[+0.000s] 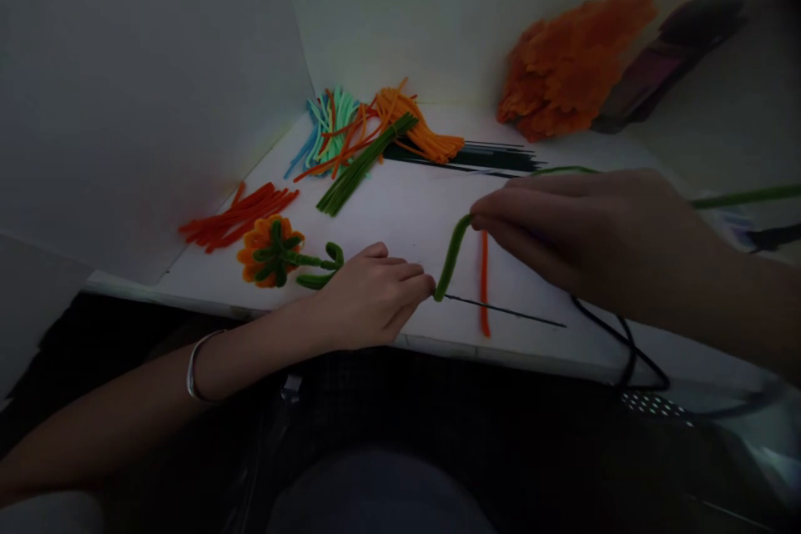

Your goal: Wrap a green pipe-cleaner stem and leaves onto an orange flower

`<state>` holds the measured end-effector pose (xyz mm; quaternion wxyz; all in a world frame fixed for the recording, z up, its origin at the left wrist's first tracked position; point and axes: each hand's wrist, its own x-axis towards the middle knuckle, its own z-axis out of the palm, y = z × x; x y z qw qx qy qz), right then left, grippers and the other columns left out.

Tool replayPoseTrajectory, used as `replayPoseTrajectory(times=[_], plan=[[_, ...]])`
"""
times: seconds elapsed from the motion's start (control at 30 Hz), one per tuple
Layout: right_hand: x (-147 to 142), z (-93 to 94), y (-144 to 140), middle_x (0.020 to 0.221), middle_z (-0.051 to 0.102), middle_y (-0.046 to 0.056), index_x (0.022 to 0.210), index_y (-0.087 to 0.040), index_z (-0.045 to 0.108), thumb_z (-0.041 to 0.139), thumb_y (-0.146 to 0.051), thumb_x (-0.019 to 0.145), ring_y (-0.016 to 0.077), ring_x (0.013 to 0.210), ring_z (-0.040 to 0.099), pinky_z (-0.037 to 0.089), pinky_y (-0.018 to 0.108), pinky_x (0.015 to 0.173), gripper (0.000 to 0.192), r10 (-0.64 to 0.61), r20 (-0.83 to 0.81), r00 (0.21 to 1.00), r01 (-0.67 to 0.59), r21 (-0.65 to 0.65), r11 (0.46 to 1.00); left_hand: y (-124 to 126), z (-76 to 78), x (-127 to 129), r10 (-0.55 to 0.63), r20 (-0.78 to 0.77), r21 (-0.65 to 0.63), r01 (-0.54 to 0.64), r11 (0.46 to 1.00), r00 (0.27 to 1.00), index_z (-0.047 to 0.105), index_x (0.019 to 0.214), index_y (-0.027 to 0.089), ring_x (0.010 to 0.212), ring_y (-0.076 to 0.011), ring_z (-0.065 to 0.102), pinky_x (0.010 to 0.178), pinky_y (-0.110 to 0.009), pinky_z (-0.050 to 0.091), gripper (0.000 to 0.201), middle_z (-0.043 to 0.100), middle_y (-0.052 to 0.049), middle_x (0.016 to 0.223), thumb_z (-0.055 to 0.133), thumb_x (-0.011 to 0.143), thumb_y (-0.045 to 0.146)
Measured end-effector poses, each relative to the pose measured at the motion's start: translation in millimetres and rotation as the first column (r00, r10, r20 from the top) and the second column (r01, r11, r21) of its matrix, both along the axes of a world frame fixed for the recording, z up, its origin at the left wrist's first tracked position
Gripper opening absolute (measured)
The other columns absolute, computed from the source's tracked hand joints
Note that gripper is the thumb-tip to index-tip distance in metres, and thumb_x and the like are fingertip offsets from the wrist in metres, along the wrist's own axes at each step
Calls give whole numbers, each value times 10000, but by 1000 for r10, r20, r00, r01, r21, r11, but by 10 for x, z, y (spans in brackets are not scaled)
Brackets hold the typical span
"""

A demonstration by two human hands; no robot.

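My left hand (372, 294) rests at the white table's front edge and pinches the lower end of a green pipe cleaner (451, 254) where it meets a thin dark wire (506, 311). My right hand (594, 229) grips the same green pipe cleaner higher up, at its bend; the rest of it runs on to the right behind the hand. A single orange pipe cleaner (484, 284) lies on the table under my right hand. A finished orange flower with green stem and leaves (275, 250) lies just left of my left hand.
On the white table (400, 209) lie a red-orange bundle (241, 215), a mixed teal, orange and green pile (356, 133), dark wires (494, 157) and an orange fluffy heap (569, 58) at the back. A black cable (626, 346) loops at the right edge.
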<state>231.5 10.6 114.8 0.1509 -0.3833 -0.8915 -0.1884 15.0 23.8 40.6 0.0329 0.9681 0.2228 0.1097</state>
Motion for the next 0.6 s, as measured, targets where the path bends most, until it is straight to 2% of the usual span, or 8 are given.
replayPoseTrajectory(times=[0.1,0.27,0.4,0.5,0.6], plan=[[23,-28,21,735,603,0,869,-181,592,345,-325,921,108,606,532,322,233,515,291,60,-1,998,-60,-26,998,1,-6,-31,22,20,-43,-21,999,1000,536,873,162,666,-132,555,688,-299,313,182,635,-7,778,355,875,177],[104,-58,-179,739,615,3,877,-212,556,362,-286,926,97,621,516,298,238,487,214,144,25,989,-144,-1,990,31,-37,-50,42,23,-79,-40,996,999,525,951,154,703,-136,580,698,-298,305,202,661,-21,818,335,896,196],[127,-69,-172,752,627,0,875,-194,575,371,-288,922,92,622,520,283,236,483,230,103,11,995,-103,-5,995,17,-41,-34,33,36,-60,-31,998,999,530,876,164,668,-125,559,688,-295,289,167,643,-6,768,363,876,174],[131,-106,-12,810,636,0,910,-159,602,359,-325,919,85,656,541,293,226,517,295,42,-11,999,-43,-45,998,-24,-25,-27,9,60,-15,-8,1000,998,513,818,163,631,-116,533,674,-298,274,137,606,6,693,383,855,146],[140,-220,184,830,645,3,918,-142,625,318,-354,917,90,692,570,294,224,538,373,-28,0,1000,28,-95,995,-76,-10,-31,-12,111,22,10,1000,994,501,773,162,609,-109,511,653,-304,260,126,578,15,649,398,836,126]])
